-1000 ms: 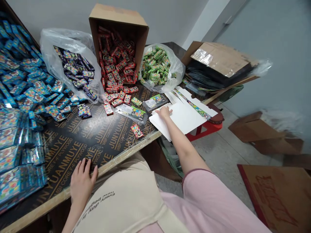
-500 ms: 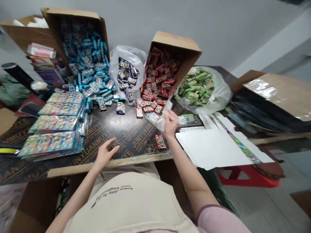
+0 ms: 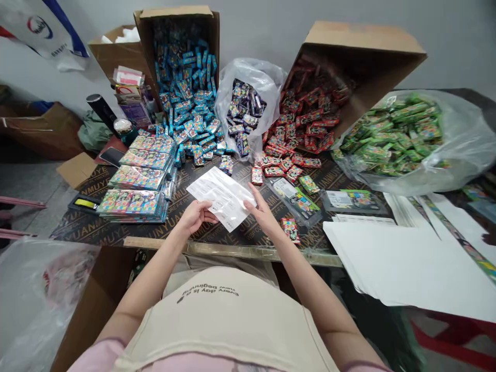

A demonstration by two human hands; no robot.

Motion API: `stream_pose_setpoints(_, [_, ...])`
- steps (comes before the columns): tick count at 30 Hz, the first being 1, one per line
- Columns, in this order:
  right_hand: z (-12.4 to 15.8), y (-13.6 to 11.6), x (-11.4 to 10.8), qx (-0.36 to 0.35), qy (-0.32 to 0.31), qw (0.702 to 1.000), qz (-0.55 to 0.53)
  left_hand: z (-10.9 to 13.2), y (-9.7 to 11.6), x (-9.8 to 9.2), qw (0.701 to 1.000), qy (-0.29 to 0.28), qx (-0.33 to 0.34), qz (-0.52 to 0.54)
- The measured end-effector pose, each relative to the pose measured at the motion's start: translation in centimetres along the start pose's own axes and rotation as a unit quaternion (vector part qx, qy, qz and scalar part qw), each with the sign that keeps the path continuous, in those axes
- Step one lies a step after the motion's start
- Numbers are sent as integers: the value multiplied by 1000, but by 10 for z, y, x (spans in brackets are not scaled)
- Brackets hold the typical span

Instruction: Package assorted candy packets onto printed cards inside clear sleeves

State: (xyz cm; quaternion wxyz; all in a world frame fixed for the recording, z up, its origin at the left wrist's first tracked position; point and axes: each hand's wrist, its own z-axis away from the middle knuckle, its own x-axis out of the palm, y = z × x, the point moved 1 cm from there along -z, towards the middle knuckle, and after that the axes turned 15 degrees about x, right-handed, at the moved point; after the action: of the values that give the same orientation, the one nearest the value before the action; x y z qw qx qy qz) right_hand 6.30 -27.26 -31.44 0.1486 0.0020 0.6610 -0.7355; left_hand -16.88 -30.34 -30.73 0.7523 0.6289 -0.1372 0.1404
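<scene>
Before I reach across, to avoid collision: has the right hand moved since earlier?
Yes, leftward: the right hand now sits left of the lone red pack.

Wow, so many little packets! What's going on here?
A person is holding a printed white sheet above a black plywood table, with the left hand at one end and the right hand at the other. Colourful packets cover the table. Blue ones spill from one cardboard box and red ones from a tipped cardboard box, while green ones sit in a clear plastic bag. A stack of white card sheets lies to the right.
</scene>
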Motion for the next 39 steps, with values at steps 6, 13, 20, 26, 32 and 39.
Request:
stream_pose_setpoints(6, [5,2,-10,68,-95,982,-147,-11,5,-7,999,-24,-3,-46])
stream_pose_setpoints(13, [7,12,-1,71,-61,983,-156,-8,2,1,995,28,80,-57])
stream_pose_setpoints(20, [5,19,3,78,32,982,-171,7,-7,14,984,-5,155,-90])
stream_pose_setpoints(26, [8,29,10,52,-21,988,-146,4,-9,9,983,-1,145,-113])
stream_pose_setpoints(32, [21,34,-58,25,146,957,251,-9,-27,-5,974,31,168,-146])
stream_pose_setpoints(39, [83,90,-196,314,311,758,480,-37,-73,-28,946,58,170,-269])
